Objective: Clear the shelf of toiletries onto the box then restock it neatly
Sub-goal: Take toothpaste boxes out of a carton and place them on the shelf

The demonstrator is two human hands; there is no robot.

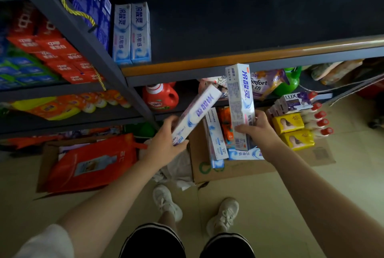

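Observation:
My left hand point(164, 143) grips a white-and-blue toothpaste carton point(197, 112), tilted up to the right. My right hand point(259, 131) holds a second, near-upright toothpaste carton point(240, 101). Both are in the air above the cardboard box point(239, 170) on the floor. On the box lie more toothpaste cartons point(216, 135), yellow soap bars point(291, 131), LUX soap packs point(295, 101) and red-capped bottles point(318, 116). Two toothpaste cartons point(133, 33) stand upright at the left end of the dark shelf point(249, 24), beside blue cartons point(97, 14). The remainder of that shelf is bare.
A red bag point(91, 164) lies in another cardboard box at lower left. Lower shelves hold a red detergent jug point(161, 97), a Comfort pouch point(264, 83) and a green bottle point(291, 81). The left rack is packed with red cartons point(56, 54). My feet point(195, 207) stand on the tiled floor.

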